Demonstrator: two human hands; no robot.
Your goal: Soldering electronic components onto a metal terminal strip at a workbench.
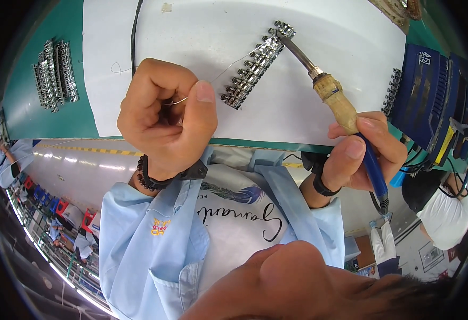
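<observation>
My left hand (pixel 167 114) is closed, pinching a thin solder wire (pixel 227 68) between thumb and forefinger. From there the wire runs up to a row of small shiny metal parts (pixel 256 66) lying aslant on the white sheet. My right hand (pixel 370 152) grips a soldering iron (pixel 346 109) with a blue and tan handle. The iron's tip lies at the far end of the row, close to where the wire's end meets it. Whether the tip touches metal or solder is too small to tell.
More rows of metal parts (pixel 55 74) lie together on the green mat (pixel 18 104) at the left. A black cable (pixel 135 37) crosses the white sheet (pixel 191 26). On the right stands a blue box-shaped unit (pixel 420 93), with another metal row (pixel 392 92) beside it. Other people are in the background.
</observation>
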